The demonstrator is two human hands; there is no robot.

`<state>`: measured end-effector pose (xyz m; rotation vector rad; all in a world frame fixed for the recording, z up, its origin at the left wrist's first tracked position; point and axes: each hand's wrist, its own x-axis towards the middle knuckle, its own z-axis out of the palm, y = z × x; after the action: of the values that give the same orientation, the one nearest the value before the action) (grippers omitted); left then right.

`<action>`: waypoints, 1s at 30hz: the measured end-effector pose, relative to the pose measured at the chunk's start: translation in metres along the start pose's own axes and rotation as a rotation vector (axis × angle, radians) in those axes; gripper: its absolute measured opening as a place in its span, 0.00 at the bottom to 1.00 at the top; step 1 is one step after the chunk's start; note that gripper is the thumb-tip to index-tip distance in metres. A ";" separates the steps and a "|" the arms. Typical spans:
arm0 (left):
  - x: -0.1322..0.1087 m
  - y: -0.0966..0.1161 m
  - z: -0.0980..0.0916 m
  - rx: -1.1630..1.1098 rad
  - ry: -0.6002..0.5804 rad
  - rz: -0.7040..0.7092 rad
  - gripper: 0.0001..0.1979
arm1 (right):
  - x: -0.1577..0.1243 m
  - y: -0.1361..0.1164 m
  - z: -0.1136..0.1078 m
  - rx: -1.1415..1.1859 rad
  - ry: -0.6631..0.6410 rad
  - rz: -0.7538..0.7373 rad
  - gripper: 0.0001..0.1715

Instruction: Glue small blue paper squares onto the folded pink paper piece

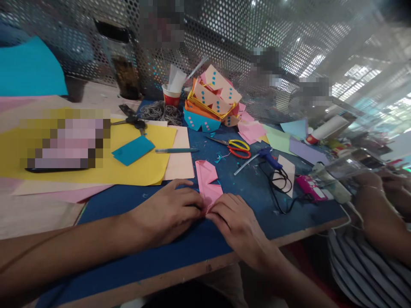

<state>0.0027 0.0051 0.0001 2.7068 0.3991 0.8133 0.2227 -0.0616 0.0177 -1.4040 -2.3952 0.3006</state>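
Note:
A folded pink paper piece [208, 182] with V-shaped notches in its right side lies on the blue tabletop [128, 261]. My left hand [171, 203] grips its near end from the left, fingers curled at the edge. From the right, my right hand [236, 218] pinches the same end, thumb and fingertips together. Both sets of fingertips nearly meet and hide the paper's near corner. Beyond the paper lie scissors [237, 147] with yellow and red handles, and a teal pen [176, 150] is to the left.
A pile of decorated paper pieces [218, 96] stands at the back beside a red and white cup [171, 94]. Yellow sheets [144, 171] and a blurred-out phone [70, 145] lie left. A blue glue gun [271, 159] with its black cord sits right, near another person's arm [375, 205].

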 end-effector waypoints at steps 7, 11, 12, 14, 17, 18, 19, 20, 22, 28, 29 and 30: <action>-0.001 0.002 -0.003 -0.008 -0.006 0.001 0.11 | 0.003 0.000 0.002 0.063 -0.005 0.085 0.07; -0.001 0.002 -0.003 -0.013 -0.018 0.003 0.11 | 0.003 -0.003 0.001 0.083 -0.009 0.113 0.06; -0.001 0.002 -0.004 -0.012 -0.019 0.005 0.11 | 0.004 -0.003 0.001 0.092 -0.013 0.120 0.06; 0.000 0.003 -0.005 -0.006 -0.019 0.007 0.11 | 0.006 -0.004 -0.001 0.113 -0.029 0.142 0.04; 0.002 0.004 -0.007 0.004 -0.021 0.013 0.11 | 0.010 -0.002 -0.003 0.147 -0.057 0.170 0.03; 0.002 0.005 -0.007 0.006 -0.022 0.014 0.11 | 0.011 -0.001 -0.003 0.156 -0.063 0.171 0.03; 0.003 0.005 -0.008 0.007 -0.022 0.016 0.11 | 0.012 0.000 -0.004 0.163 -0.066 0.169 0.03; 0.003 0.005 -0.008 0.008 -0.022 0.018 0.11 | 0.013 0.000 -0.004 0.168 -0.069 0.164 0.03; 0.002 0.005 -0.007 0.006 -0.019 0.013 0.12 | 0.015 0.002 -0.004 0.170 -0.078 0.158 0.03; -0.003 0.003 -0.001 -0.029 -0.021 -0.020 0.13 | 0.016 0.003 -0.005 0.153 -0.101 0.164 0.05; -0.004 0.003 -0.001 -0.029 -0.018 -0.023 0.13 | 0.016 0.003 -0.005 0.154 -0.098 0.160 0.06; -0.004 0.003 -0.001 -0.026 -0.016 -0.024 0.13 | 0.016 0.004 -0.005 0.156 -0.094 0.155 0.06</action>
<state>-0.0006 0.0012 0.0000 2.6777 0.4142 0.7843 0.2204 -0.0455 0.0236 -1.5351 -2.2827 0.5928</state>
